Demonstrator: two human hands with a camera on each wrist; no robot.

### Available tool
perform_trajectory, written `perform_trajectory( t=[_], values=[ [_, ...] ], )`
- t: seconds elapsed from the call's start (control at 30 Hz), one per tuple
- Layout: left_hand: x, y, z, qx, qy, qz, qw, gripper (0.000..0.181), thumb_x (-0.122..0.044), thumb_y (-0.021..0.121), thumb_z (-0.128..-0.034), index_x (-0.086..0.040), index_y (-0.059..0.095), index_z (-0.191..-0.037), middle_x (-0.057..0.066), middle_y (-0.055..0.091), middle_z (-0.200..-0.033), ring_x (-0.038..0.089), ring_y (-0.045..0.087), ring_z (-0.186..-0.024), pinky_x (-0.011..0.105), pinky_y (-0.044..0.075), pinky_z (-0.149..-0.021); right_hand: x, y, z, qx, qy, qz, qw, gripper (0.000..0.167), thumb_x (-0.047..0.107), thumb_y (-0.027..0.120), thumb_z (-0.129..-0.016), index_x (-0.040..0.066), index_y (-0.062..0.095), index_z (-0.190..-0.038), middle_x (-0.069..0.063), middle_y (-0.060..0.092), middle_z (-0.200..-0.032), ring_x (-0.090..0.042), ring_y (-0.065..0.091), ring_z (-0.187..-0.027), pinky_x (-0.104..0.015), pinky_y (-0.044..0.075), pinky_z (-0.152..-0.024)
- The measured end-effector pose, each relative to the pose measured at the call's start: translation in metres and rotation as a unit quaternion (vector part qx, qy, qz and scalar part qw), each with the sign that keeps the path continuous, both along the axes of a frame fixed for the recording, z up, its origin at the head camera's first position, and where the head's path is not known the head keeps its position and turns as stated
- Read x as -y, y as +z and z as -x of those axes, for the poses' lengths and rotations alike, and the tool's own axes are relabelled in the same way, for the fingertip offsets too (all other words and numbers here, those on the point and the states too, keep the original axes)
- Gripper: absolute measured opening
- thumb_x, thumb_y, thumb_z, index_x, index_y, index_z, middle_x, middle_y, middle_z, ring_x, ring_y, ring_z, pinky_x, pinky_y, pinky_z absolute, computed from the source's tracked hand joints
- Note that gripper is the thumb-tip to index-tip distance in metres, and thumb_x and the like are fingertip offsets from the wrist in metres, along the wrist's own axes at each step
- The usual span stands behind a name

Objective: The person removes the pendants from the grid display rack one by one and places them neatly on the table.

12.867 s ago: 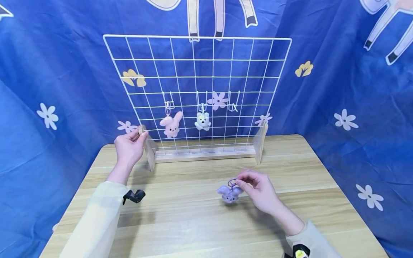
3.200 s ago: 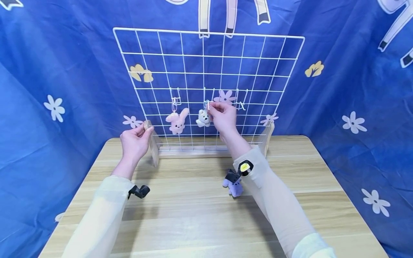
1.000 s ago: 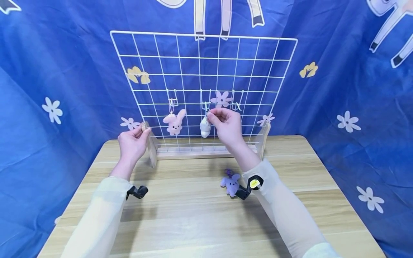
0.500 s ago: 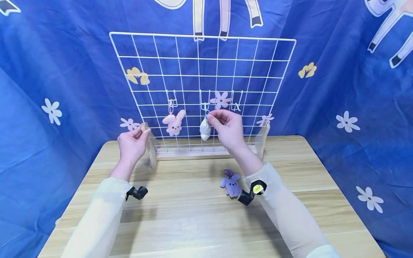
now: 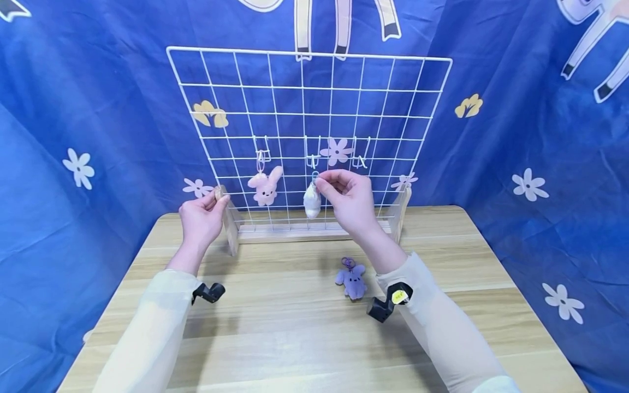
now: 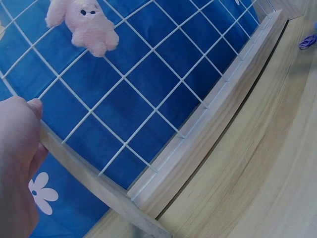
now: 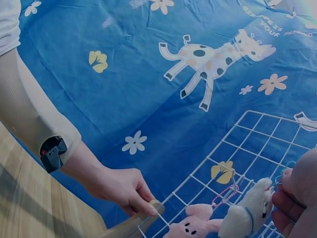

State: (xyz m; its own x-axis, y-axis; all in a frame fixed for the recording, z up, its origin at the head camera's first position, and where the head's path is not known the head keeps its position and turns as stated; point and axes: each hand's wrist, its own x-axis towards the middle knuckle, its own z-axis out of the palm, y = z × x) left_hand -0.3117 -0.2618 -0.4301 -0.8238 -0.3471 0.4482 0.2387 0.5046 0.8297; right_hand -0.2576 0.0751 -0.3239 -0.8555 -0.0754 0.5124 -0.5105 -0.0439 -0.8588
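A white wire grid rack [image 5: 309,87] stands at the back of the table. My left hand [image 5: 201,218] pinches the top of its left wooden upright [image 6: 94,178]. With thumb and fingers, my right hand [image 5: 350,199] pinches the blue ring of a white plush bear keychain [image 5: 312,201]. The bear hangs side-on just below the middle hook [image 5: 312,161], its ring seemingly clear of it. From the left hook hangs a pink plush rabbit keychain [image 5: 266,188] on a beaded loop. A purple plush keychain [image 5: 352,282] lies on the table, face up.
A third hook [image 5: 360,161] on the right of the grid bears nothing. The wooden table [image 5: 275,327] has rounded back corners, and a blue patterned cloth [image 5: 521,229] surrounds it. A black camera [image 5: 380,310] juts from the right wrist near the purple keychain.
Earlier my right hand held the purple keychain; now that lies on the table. Since then the right hand has gripped the white bear, turned it side-on and drawn it down from the hook.
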Motion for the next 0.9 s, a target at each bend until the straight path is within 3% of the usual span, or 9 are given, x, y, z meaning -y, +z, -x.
perform_trajectory(
  t=[0.1, 0.33, 0.9],
  values=[
    [0.000, 0.000, 0.001, 0.000, 0.000, 0.002, 1.0000, 0.039, -0.019, 0.080, -0.0980, 0.001, 0.070, -0.130, 0.021, 0.071, -0.118, 0.021, 0.072, -0.108, 0.013, 0.057, -0.084, -0.001, -0.001, -0.003, 0.002, 0.003, 0.000, 1.0000, 0.010, -0.001, 0.074, -0.098, -0.010, 0.074, -0.101, -0.014, 0.075, -0.094, -0.036, 0.066, -0.083, -0.021, 0.056, -0.071],
    [0.000, 0.000, 0.000, -0.001, 0.001, 0.000, 1.0000, 0.038, -0.018, 0.080, -0.0978, 0.001, 0.071, -0.129, 0.022, 0.071, -0.117, 0.020, 0.072, -0.107, 0.012, 0.057, -0.082, -0.005, -0.005, -0.011, 0.000, 0.012, -0.005, 0.9999, 0.008, -0.002, 0.074, -0.098, -0.010, 0.075, -0.100, -0.014, 0.074, -0.092, -0.020, 0.066, -0.079, -0.019, 0.056, -0.068],
    [-0.002, 0.001, 0.000, 0.002, -0.001, -0.008, 1.0000, 0.039, -0.018, 0.080, -0.0975, 0.001, 0.070, -0.130, 0.021, 0.071, -0.118, 0.022, 0.071, -0.109, 0.014, 0.057, -0.085, -0.016, -0.028, -0.031, 0.033, 0.039, -0.008, 0.9987, 0.007, -0.002, 0.073, -0.099, -0.009, 0.074, -0.102, -0.014, 0.073, -0.094, -0.019, 0.066, -0.083, -0.022, 0.060, -0.076]
  ],
)
